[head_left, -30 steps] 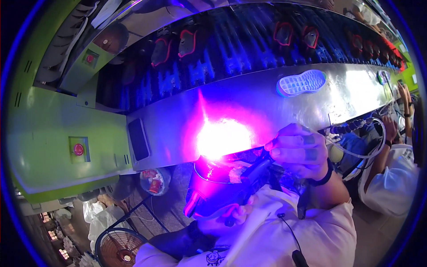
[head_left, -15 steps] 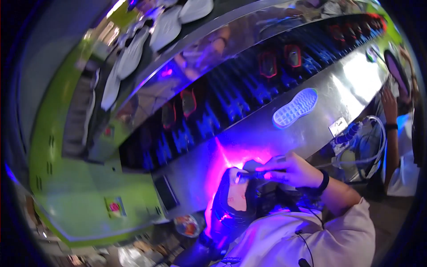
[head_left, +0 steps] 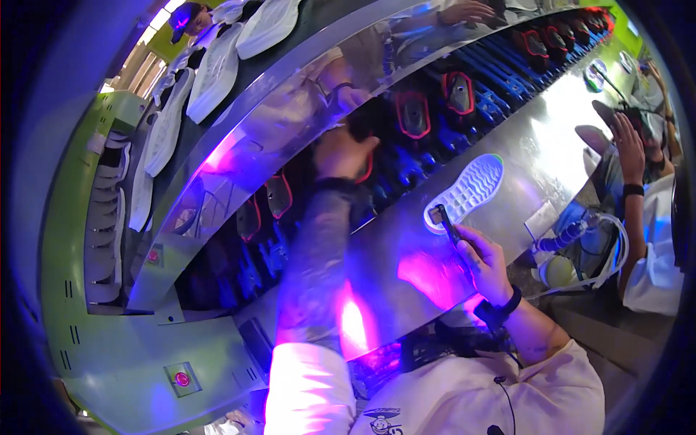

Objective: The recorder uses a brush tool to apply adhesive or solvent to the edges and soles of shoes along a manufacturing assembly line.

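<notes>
My right hand (head_left: 482,261) is closed around a small dark-handled brush (head_left: 449,228). The brush head lies over the heel end of a white shoe sole (head_left: 471,188), which rests tread-patterned on the metal bench (head_left: 391,254). My left arm stretches forward, and my left hand (head_left: 342,154) is over the dark rack of blue holders (head_left: 486,101), beside a dark shape. Its fingers are partly hidden and blurred, so what it grips, if anything, cannot be made out. The dark shoe upper held earlier is not plainly visible.
Red-edged dark shoe pieces (head_left: 413,114) sit along the rack. White soles (head_left: 217,83) line an upper shelf at left. A green machine housing (head_left: 145,348) with a red button stands near left. A coiled hose (head_left: 573,235) and another person's hand (head_left: 628,148) are at right.
My left hand has left the spot in front of me, where it held a dark shoe upper, and reached up to the rack. My right hand has moved with the brush to the white sole.
</notes>
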Available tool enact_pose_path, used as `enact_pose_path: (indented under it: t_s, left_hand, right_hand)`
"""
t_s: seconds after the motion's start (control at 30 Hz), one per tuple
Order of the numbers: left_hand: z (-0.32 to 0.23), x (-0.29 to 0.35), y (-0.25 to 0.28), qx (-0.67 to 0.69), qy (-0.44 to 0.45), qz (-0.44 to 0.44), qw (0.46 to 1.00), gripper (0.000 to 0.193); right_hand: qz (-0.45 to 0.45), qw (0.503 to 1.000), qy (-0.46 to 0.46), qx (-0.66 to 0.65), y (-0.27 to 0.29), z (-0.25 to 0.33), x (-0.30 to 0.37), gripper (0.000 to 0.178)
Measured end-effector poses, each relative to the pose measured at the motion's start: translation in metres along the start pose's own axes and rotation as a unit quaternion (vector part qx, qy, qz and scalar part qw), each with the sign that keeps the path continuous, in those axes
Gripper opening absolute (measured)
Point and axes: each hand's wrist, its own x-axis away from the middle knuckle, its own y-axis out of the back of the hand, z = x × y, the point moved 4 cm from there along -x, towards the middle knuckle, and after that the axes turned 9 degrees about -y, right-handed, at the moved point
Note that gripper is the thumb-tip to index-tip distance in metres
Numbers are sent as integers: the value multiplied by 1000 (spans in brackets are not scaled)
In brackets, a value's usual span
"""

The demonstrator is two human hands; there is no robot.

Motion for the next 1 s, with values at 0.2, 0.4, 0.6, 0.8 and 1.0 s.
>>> enact_pose_path:
  t_s: [0.2,0.4,0.6,0.8,1.0]
  left_hand:
    - [44,7,-18,173,-110,-165,965,93]
    - [196,94,13,171,93,-189,963,65]
    - [147,105,-15,189,2,-206,960,63]
    - [102,105,-7,83,33,-154,984,61]
    - [233,139,58,-14,128,-206,970,46]
  right_hand:
    - [3,997,-1,74,3,8,0,35]
    - [14,999,-23,45,4,3,-3,36]
    - [21,999,-18,42,-1,6,-2,35]
    - [6,999,-43,-10,-3,-9,-3,34]
    - [-6,998,-50,26,-2,-8,0,34]
